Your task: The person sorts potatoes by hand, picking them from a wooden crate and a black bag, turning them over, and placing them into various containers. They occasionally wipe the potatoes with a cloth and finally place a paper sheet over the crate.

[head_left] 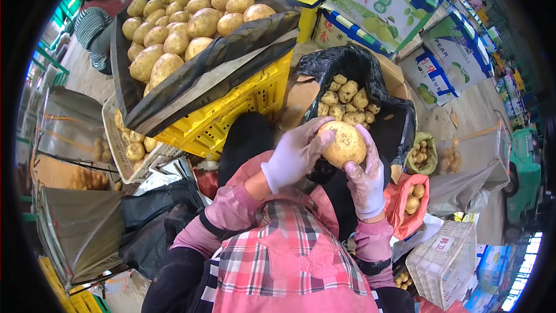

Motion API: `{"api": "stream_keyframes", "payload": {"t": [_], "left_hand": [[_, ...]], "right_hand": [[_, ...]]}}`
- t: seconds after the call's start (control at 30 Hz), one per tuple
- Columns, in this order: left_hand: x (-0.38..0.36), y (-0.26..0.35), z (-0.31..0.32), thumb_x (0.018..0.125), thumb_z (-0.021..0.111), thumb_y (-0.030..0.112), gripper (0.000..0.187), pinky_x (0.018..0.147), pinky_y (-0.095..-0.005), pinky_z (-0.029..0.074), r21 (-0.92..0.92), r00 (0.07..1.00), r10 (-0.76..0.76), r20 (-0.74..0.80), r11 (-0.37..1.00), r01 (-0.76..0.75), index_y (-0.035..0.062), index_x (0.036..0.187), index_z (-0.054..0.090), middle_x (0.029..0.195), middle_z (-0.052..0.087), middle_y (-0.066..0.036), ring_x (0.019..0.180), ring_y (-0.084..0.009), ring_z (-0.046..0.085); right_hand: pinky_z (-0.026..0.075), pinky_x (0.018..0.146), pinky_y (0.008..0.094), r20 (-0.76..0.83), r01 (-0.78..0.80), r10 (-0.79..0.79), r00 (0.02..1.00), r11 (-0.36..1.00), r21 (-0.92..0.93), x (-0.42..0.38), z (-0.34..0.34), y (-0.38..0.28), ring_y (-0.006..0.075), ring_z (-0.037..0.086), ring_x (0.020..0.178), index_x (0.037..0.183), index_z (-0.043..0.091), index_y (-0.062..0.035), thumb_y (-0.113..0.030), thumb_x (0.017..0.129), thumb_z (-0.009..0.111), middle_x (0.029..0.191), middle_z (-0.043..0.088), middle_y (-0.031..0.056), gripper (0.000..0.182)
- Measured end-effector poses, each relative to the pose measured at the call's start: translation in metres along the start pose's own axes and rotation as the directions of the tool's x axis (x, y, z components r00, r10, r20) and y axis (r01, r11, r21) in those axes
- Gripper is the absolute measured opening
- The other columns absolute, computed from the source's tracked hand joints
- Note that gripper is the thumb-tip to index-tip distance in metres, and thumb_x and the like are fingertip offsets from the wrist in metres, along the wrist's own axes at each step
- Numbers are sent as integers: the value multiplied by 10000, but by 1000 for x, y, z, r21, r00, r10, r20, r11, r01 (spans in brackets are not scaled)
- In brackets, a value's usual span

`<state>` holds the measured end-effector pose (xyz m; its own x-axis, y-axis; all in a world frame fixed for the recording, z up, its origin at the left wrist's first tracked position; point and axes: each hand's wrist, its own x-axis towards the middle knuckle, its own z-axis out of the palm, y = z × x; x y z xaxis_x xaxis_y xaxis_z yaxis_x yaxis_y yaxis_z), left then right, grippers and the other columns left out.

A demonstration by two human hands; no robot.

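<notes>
Between my two gloved hands is one large, pale potato (346,145) with specks of soil on its skin. My left hand (301,153) grips it from the left, thumb near its upper left side. From the lower right, my right hand (368,179) has its fingers closed around the same potato; the glove is dirty. Just beyond it, a box lined with a black plastic bag (353,61) contains several smaller potatoes (350,99). At upper left, large potatoes (202,22) are heaped in a dark-lined tray on a yellow crate (231,110).
A white crate of potatoes (117,149) stands left of the yellow one. On the right are a green sack (427,165), a red bag (399,211) and a white basket (445,261). Fruit cartons (376,6) are stacked ahead. Another person (98,26) is at upper left.
</notes>
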<state>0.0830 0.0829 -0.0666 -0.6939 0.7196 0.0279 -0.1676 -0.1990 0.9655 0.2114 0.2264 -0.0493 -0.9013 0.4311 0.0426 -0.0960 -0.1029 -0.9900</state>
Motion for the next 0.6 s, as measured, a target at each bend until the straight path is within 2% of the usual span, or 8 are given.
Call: {"api": "stream_keyframes", "payload": {"t": [0.13,0.23,0.3,0.37,0.43,0.47,0.57,0.6], "left_hand": [[5,-17,2,1083,480,337,446,853,-253,491,-165,996,1,-85,986,-15,-64,1176,652,1015,681,-42,930,-93,591],[1,-21,6,1088,456,369,473,858,-258,491,-138,990,51,-131,988,-70,-50,1225,627,1077,667,-47,935,-95,593],[-3,-18,-8,1082,429,428,509,908,-274,513,-108,992,-125,23,986,126,-6,1310,570,1165,658,-74,1047,-136,621],[-5,-11,-10,1076,411,474,552,949,-291,522,-236,961,-232,150,936,263,28,1390,499,1235,639,-91,1129,-165,629],[-10,2,-2,1067,402,507,603,983,-309,517,-516,934,-243,261,783,348,53,1464,415,1287,610,-98,1182,-182,616],[-10,9,0,1061,426,497,662,1016,-333,511,-531,960,-132,248,810,248,52,1531,289,1358,568,-107,1224,-200,602],[-13,18,5,1059,452,474,644,1006,-329,520,-493,986,-16,168,864,98,39,1518,333,1365,566,-105,1230,-197,595],[-12,14,2,1059,461,461,630,1004,-328,519,-458,989,-14,145,885,80,35,1510,351,1366,566,-105,1233,-194,592]], "right_hand": [[424,1105,361,106,-135,95,990,858,496,-4,7,5,254,522,1315,1537,302,25,-230,835,810,1447,501,148,904],[417,1113,364,85,-130,99,991,829,545,-3,9,9,253,524,1313,1524,328,31,-240,834,808,1459,493,143,883],[413,1117,366,4,43,-46,999,961,273,2,2,15,251,520,1317,1511,351,32,-226,820,816,1464,484,139,872],[407,1124,375,-12,158,-158,987,987,19,6,3,16,255,515,1322,1501,362,31,-238,796,834,1460,485,142,891],[398,1133,392,12,215,-216,976,959,-185,6,9,8,266,511,1327,1496,362,27,-276,760,863,1447,496,154,940],[404,1135,384,43,223,-220,975,945,-238,8,11,1,250,496,1341,1504,351,22,-208,737,883,1456,488,149,962],[413,1120,358,-42,24,-22,999,999,40,9,24,-9,227,496,1333,1508,338,28,-154,676,926,1458,467,152,1035],[417,1126,360,-8,59,-59,998,996,-65,10,18,-7,242,487,1347,1522,296,32,-144,649,943,1460,460,175,1100]]}}
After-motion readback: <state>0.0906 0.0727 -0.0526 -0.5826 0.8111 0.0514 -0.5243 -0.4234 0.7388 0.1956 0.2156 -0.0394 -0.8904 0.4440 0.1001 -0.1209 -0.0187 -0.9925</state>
